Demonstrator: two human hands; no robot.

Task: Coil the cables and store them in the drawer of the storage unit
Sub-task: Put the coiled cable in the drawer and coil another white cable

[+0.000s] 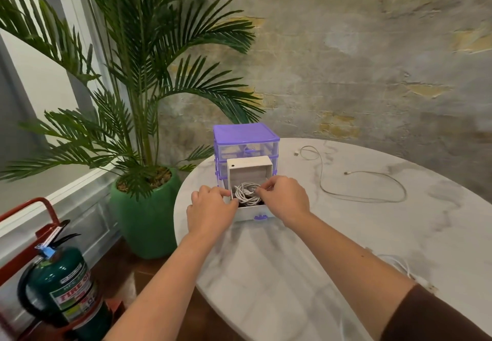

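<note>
At the open drawer (250, 181) of the purple storage unit (246, 138), both hands pinch a coiled white cable (246, 193).
Left hand (210, 213) and right hand (283, 198) curl fingertips on the coil inside the drawer; a loose cable (362, 181) lies on the bench (346, 234).

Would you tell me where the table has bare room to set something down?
Bare marble lies between the open drawer and the near edge, and right of the loose cable. It is crowded around the drawer, where both hands work.

Both hands (213, 211) (283, 198) hold a coiled cable (246, 193) inside the open drawer (253, 211).
</note>
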